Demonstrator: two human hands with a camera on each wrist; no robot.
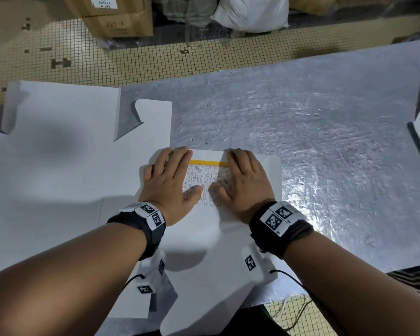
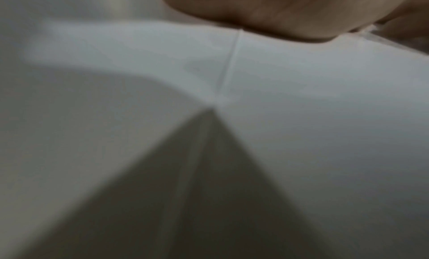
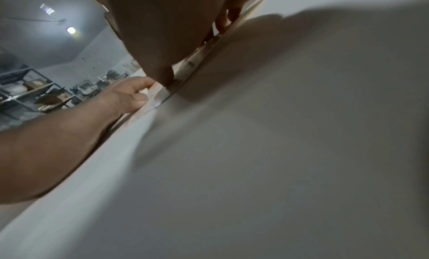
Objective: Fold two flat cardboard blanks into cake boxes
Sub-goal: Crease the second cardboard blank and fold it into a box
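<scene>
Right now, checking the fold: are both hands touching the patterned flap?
Touching. The head view shows left hand and right hand lying flat on the patterned flap.

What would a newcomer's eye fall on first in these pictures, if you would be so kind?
Most likely the two hands at the centre: the left hand and right hand press flat, side by side, on a folded-over printed flap with a yellow stripe along its far edge. Around them spreads the white cardboard blank, lying on a silvery table.
</scene>
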